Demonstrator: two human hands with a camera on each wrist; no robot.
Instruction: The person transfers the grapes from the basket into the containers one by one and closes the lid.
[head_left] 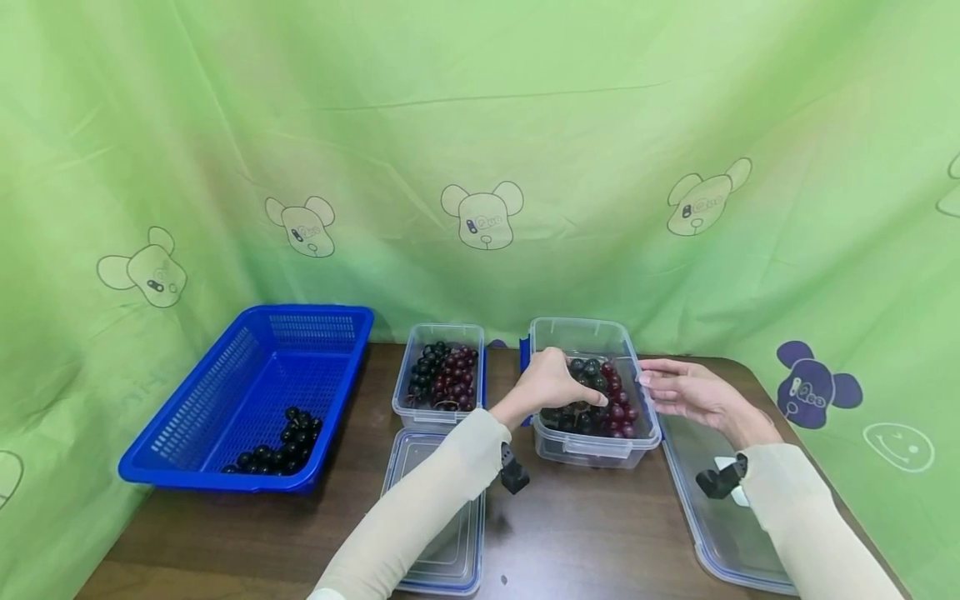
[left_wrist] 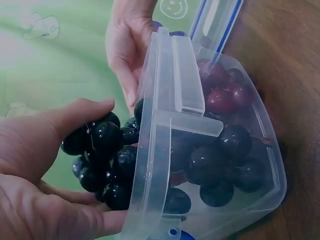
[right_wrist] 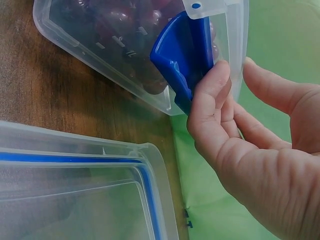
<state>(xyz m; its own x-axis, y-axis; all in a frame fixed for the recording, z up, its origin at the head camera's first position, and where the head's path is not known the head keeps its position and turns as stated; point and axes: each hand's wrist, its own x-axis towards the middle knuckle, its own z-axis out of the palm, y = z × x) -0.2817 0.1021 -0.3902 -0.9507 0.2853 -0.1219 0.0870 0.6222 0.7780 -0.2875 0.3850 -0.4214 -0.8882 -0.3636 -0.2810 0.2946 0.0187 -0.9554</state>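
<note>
Left hand (head_left: 553, 385): thumb and fingers are curled round a bunch of dark grapes (left_wrist: 105, 140). The bunch is at the mouth of the box (head_left: 558, 452), partly above the rim; whether it bears on the dark grapes below cannot be told. Red grapes (head_left: 619, 410) lie in the same box, to the right of this grip.

Right hand (head_left: 693, 396): positioned at the right side of the box, opposite the left grip. The fingers are bent against the blue latch (right_wrist: 192, 55), with the thumb at the rim. Whether the thumb presses cannot be told.

Left of the left grip: a second box (head_left: 431, 419) contains dark and red grapes side by side. A lid (head_left: 450, 550) lies in front of it, under the left forearm. Farther left, a blue basket (head_left: 300, 371) contains more dark grapes at its near right corner.

Below the right grip: a larger lid (head_left: 697, 500) lies on the brown table (head_left: 570, 533), partly under the right forearm.

Beyond both grips: a green curtain (head_left: 487, 125).
</note>
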